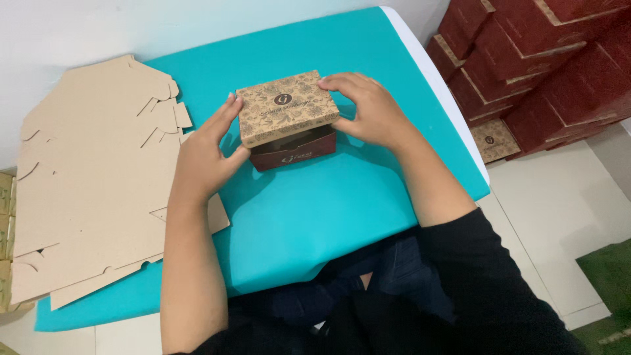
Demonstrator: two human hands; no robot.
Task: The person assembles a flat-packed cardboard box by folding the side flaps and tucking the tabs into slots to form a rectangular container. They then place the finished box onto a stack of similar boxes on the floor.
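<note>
A small cardboard box [289, 131] stands on the turquoise table top [315, 217]. Its lid is tan with a dark printed pattern, its body is dark red. The lid sits raised at the front, leaving a gap above the red wall. My left hand [207, 154] holds the box's left side, fingers up along the lid's edge. My right hand [368, 108] grips the right side, with fingertips on the lid's far right corner.
A stack of flat, die-cut tan cardboard blanks [92, 177] lies on the table's left part, reaching under my left forearm. Stacked dark red boxes [545, 66] stand on the floor at the right, beyond the table's edge. A white wall runs behind.
</note>
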